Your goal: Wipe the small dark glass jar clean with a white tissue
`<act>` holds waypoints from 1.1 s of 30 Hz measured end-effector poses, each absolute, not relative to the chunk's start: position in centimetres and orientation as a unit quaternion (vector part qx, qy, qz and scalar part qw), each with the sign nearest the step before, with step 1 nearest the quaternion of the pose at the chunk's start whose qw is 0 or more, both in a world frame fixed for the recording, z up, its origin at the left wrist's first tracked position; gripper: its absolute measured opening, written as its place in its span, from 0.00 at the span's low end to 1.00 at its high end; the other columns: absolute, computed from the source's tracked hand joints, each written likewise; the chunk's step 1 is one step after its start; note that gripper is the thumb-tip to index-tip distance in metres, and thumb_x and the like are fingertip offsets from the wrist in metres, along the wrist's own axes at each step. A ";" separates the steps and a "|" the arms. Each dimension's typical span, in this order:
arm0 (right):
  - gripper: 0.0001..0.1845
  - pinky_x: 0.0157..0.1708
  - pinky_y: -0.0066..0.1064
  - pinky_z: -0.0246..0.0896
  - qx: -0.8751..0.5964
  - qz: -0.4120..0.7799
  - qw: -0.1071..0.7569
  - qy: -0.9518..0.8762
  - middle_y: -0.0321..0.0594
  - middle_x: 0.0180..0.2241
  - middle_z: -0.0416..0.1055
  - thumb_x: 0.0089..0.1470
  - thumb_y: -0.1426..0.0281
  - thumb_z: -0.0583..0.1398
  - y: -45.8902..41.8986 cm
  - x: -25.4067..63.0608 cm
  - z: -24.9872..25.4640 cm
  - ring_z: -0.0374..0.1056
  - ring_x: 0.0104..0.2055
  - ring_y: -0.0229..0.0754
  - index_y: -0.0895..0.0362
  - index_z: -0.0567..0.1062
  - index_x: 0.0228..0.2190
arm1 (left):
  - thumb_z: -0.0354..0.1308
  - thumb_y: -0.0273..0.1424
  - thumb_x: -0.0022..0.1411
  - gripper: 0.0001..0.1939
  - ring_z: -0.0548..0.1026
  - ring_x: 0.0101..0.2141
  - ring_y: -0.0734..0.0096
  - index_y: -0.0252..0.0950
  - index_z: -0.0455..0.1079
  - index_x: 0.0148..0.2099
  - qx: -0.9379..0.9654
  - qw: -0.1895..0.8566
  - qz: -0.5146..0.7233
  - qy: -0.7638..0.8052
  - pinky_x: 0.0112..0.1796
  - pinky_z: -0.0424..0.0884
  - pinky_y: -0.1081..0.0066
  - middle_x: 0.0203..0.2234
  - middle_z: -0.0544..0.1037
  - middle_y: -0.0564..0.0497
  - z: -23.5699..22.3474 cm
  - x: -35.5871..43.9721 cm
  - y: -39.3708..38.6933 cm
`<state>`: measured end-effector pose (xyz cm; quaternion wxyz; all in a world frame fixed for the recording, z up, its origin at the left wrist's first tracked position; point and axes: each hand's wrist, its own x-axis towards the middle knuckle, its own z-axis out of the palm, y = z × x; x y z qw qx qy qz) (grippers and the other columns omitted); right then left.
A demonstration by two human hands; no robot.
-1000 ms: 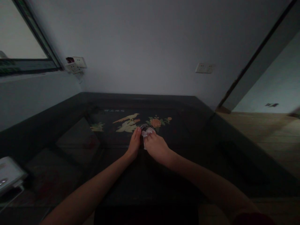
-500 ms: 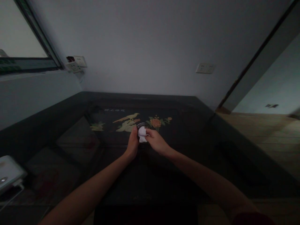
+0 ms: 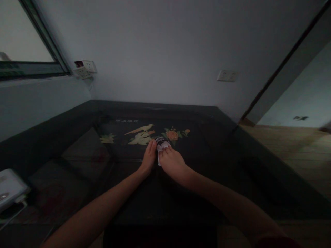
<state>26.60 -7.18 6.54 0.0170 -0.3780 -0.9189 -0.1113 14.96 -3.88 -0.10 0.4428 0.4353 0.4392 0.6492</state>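
A small dark round object with a shiny rim sits on the dark glass-topped table, over a painted bird and flower panel. My left hand is closed round its left side. My right hand presses a white tissue against the object, fingers curled on the tissue. Most of the object is hidden between my two hands.
A white device with a cable lies at the table's left edge. Wall sockets sit in the left corner, another socket on the back wall. A window is at upper left; wooden floor and a doorway lie to the right.
My right hand with the tissue has come back down over the object's near side, after being raised and turned half a second ago. The left hand stays on the object.
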 end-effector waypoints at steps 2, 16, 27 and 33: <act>0.19 0.55 0.44 0.55 -0.387 -0.145 0.017 -0.910 0.62 0.47 0.71 0.56 0.79 0.49 -7.3 26.4 5.8 0.65 0.52 0.53 0.74 0.71 0.46 | 0.52 0.43 0.60 0.15 0.71 0.40 0.64 0.38 0.70 0.40 0.431 0.449 0.645 0.443 0.45 0.64 0.67 0.36 0.74 0.50 0.2 15.1 -4.0; 0.20 0.48 0.37 0.61 -0.411 -0.012 0.038 -0.911 0.59 0.47 0.71 0.56 0.81 0.47 -7.0 26.7 6.9 0.69 0.48 0.48 0.69 0.69 0.47 | 0.53 0.44 0.59 0.15 0.71 0.41 0.65 0.38 0.70 0.40 0.452 0.440 0.640 0.439 0.47 0.63 0.68 0.36 0.74 0.51 -0.1 15.1 -3.8; 0.19 0.41 0.30 0.61 -0.354 0.470 0.320 -0.742 0.40 0.33 0.74 0.48 0.84 0.48 -4.1 26.3 6.5 0.68 0.35 0.39 0.61 0.73 0.37 | 0.47 0.43 0.62 0.19 0.70 0.46 0.63 0.37 0.67 0.47 0.445 0.405 0.661 0.447 0.49 0.63 0.65 0.43 0.73 0.47 -0.9 14.5 -3.3; 0.15 0.38 0.31 0.61 -0.371 0.248 0.158 -0.881 0.47 0.37 0.74 0.50 0.83 0.50 -5.2 27.3 7.4 0.70 0.38 0.43 0.62 0.71 0.38 | 0.46 0.44 0.62 0.19 0.70 0.45 0.64 0.36 0.67 0.47 0.440 0.422 0.655 0.447 0.49 0.64 0.64 0.41 0.75 0.47 -1.3 14.6 -3.4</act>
